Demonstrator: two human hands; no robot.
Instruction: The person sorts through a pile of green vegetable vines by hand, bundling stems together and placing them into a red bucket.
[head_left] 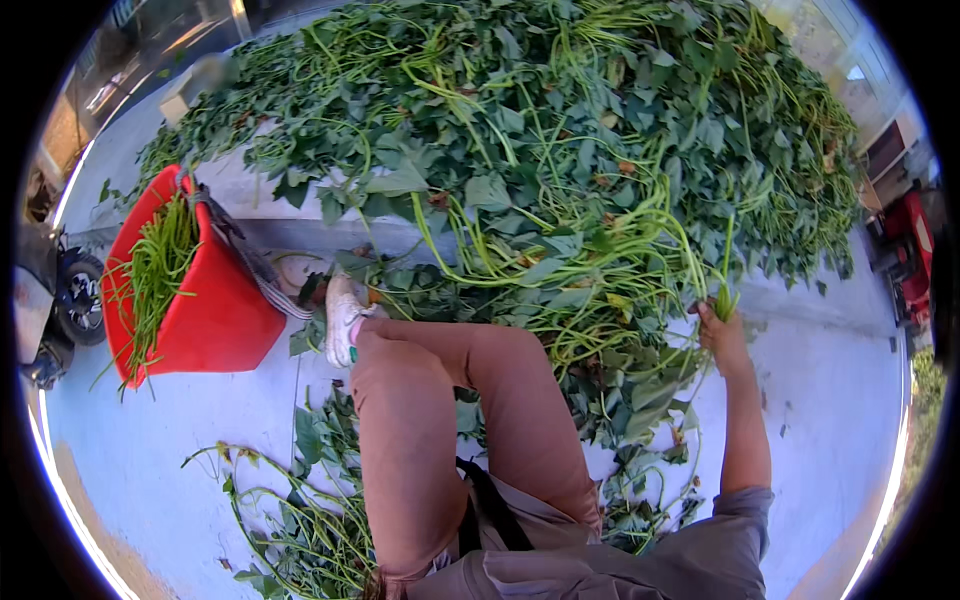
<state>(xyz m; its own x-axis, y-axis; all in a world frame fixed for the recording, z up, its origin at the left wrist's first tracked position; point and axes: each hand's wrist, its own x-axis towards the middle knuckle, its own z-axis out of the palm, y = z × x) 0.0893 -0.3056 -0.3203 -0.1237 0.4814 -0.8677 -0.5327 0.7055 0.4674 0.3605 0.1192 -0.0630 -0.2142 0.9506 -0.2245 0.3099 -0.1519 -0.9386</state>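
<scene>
My right hand [724, 337] is closed around a small bunch of green stems [727, 300] at the right edge of the vine heap. Long pale-green vine stalks [640, 265] trail from there toward the middle, next to the fingers. Beyond my legs spreads a large heap of leafy green vines [560, 130]. My left hand is out of the picture. To the left, a red bucket [235, 310] lies tilted with its mouth facing left, and cut green stems [165, 260] fill its opening. A grey strap [240, 240] hangs from its rim.
My bent legs [410, 450] take up the lower middle, with a white shoe [342, 315] by the low concrete step [330, 235]. More vines [300, 520] lie on the pale floor at lower left. A black wheel [82, 295] stands at far left, a red machine [908, 260] at far right.
</scene>
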